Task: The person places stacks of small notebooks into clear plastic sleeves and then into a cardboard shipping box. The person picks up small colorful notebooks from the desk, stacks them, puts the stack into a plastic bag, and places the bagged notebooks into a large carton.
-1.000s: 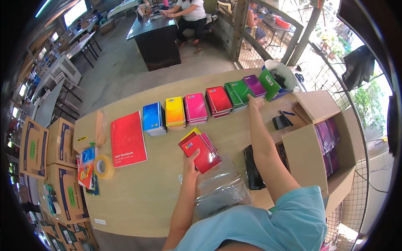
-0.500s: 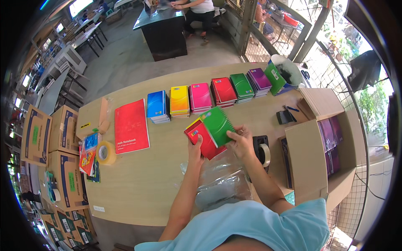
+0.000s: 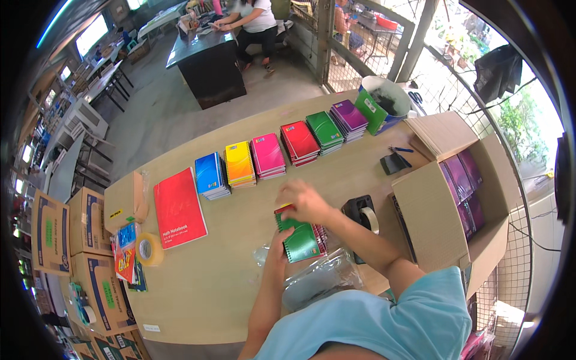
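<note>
My left hand (image 3: 279, 245) grips the left side of a small stack of spiral notebooks, its thumb against the cover. On top lies a green spiral notebook (image 3: 301, 243), with red edges showing beneath it. Just above the stack's far end is my right hand (image 3: 305, 203), slightly blurred, its fingers curled but apart and nothing seen in them. Beyond them runs a row of notebook piles: blue (image 3: 209, 172), yellow (image 3: 239, 162), pink (image 3: 267, 154), red (image 3: 299, 141), green (image 3: 324, 129) and purple (image 3: 348, 115).
A clear plastic bag (image 3: 324, 282) lies by my body. Right of it are a tape dispenser (image 3: 362, 219) and an open carton (image 3: 427, 222) of purple notebooks. Leftward lie a large red notebook (image 3: 179, 207), a tape roll (image 3: 149, 249) and cartons (image 3: 99, 288). Another person (image 3: 255, 24) is at a far desk.
The green notebook, earlier tilted in my right hand, now lies flat on the stack. My right hand has let go and moved left and away from me. The view has shifted.
</note>
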{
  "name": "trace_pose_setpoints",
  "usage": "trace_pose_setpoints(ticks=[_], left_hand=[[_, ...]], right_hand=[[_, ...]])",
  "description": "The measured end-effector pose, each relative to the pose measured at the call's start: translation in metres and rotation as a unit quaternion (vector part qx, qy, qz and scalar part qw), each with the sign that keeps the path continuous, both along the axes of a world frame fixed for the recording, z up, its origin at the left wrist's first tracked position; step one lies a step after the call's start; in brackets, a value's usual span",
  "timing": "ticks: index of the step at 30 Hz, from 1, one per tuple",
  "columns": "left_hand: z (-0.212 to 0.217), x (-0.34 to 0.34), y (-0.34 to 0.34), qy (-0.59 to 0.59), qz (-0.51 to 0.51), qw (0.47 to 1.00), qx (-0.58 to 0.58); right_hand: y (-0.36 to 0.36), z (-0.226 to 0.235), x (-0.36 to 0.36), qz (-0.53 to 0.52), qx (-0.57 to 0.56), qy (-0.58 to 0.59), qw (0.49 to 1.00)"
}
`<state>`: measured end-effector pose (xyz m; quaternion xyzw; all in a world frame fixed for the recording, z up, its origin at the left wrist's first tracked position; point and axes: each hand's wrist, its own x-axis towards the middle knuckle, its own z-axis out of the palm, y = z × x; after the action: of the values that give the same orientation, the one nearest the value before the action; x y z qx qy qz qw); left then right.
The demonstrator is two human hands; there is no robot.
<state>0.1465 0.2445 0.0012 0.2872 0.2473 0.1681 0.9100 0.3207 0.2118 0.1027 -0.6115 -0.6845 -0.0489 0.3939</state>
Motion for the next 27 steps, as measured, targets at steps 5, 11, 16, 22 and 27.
trace_pose_setpoints(ticks=[5,11,16,22,27], left_hand=[[-0.007,-0.011,0.004,0.005,0.051,0.994,-0.094],[-0.004,0.012,0.016,0.046,0.034,0.998,-0.016],[-0.005,0.001,0.024,0.074,0.085,0.994,-0.003],[-0.014,0.003,0.025,0.046,0.085,0.995,-0.009],[-0.003,0.013,0.020,0.024,0.089,0.995,-0.022]], right_hand=[[0.027,-0.066,0.147,-0.372,0.103,0.070,0.920],[0.032,-0.089,0.302,-0.789,0.072,0.200,0.577],[0.046,-0.064,0.292,-0.548,-0.113,-0.006,0.829],[0.058,-0.066,0.310,-0.430,-0.266,-0.123,0.854],[0.030,-0.044,0.310,-0.591,-0.058,-0.103,0.798]])
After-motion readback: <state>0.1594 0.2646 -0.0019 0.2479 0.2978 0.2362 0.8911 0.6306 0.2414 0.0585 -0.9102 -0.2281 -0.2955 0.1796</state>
